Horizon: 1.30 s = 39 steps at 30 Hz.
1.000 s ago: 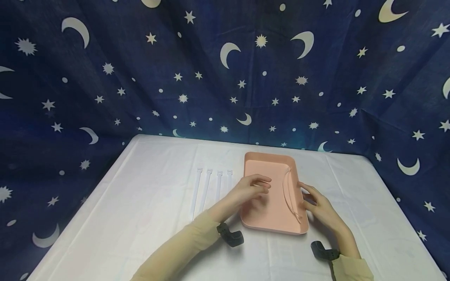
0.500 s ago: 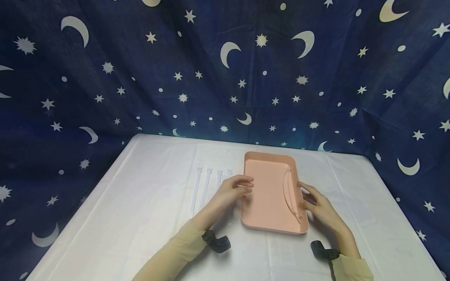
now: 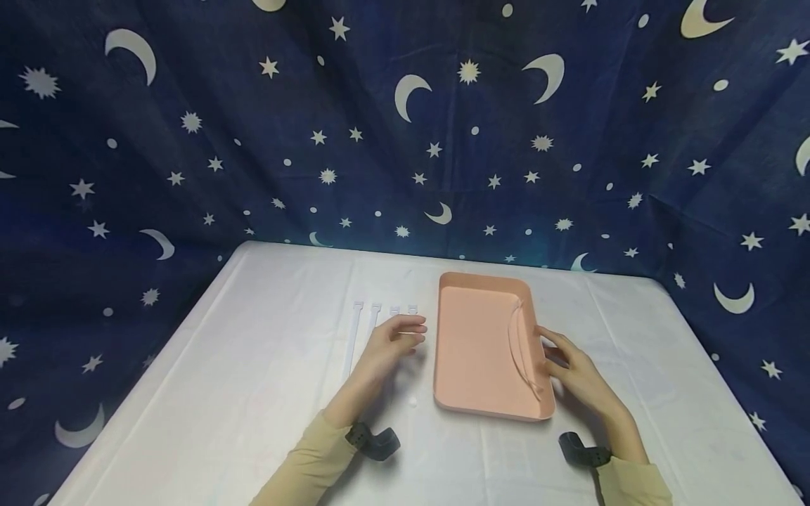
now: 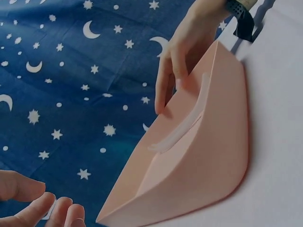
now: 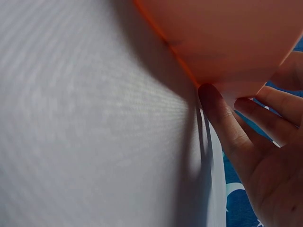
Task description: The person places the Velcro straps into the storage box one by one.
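Note:
A shallow peach tray (image 3: 474,358) lies on the white table. Inside it, along the right side, are thin pale straps (image 3: 522,351), bowed and loosely overlapping. My left hand (image 3: 382,348) hovers left of the tray with fingers loosely bent, over a row of slim white straps (image 3: 351,341) with squarish heads. It hides most of the straps on the row's right side. A whitish scrap (image 4: 49,209) shows between its fingers in the left wrist view; whether they touch it, I cannot tell. My right hand (image 3: 572,372) rests its thumb and fingertips against the tray's right outer wall.
Dark wristbands with small cameras sit on both wrists. A dark blue curtain (image 3: 367,91) with moons and stars hangs behind and beside the white-covered table (image 3: 253,379). A small pale spot (image 3: 413,402) lies left of the tray.
My left hand has moved left, from above the inside of the tray to above the row of white straps. The right hand, the tray and the straps inside it have stayed put.

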Motion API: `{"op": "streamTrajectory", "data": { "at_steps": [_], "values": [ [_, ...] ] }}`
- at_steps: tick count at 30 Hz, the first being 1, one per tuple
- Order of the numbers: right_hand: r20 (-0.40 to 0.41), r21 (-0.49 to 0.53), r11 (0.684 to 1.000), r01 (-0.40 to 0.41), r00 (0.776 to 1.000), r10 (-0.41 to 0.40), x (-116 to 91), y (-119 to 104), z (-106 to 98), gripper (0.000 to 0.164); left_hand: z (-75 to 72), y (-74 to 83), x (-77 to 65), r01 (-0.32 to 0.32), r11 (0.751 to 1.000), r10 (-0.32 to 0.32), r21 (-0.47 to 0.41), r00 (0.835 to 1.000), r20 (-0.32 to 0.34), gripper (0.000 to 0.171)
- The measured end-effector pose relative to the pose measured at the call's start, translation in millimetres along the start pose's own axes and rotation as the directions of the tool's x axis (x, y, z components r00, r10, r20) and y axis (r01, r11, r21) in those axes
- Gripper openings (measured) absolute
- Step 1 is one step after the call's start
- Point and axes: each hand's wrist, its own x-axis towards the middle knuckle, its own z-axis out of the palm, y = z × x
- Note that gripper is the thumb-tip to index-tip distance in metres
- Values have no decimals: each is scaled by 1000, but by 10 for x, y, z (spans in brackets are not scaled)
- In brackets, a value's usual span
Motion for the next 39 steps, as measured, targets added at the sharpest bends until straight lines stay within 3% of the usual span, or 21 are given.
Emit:
{"op": "streamTrajectory", "data": {
  "at_steps": [6,13,19,26,33,39],
  "values": [
    [5,-4,1000,-13,1000,13,1,-12,-3,62,-110,-34,20,-22,998,25,53,997,-71,32],
    [3,-17,1000,-9,1000,9,1,-2,-12,61,-287,-116,91,2,997,10,79,988,-152,34],
    [0,-22,1000,-21,1000,21,-1,-1,-17,62,-429,-189,128,16,989,11,149,984,-180,36],
    [7,-14,1000,-1,1000,1,5,-17,-13,62,-551,-175,116,57,984,-16,171,972,-233,38],
    [7,-18,1000,6,1000,-6,5,-23,-12,61,-722,-276,182,51,976,16,211,953,-301,35],
    [8,-12,1000,-6,1000,6,1,-27,-7,61,-819,-318,201,61,970,15,237,951,-307,36]
  ]
}}
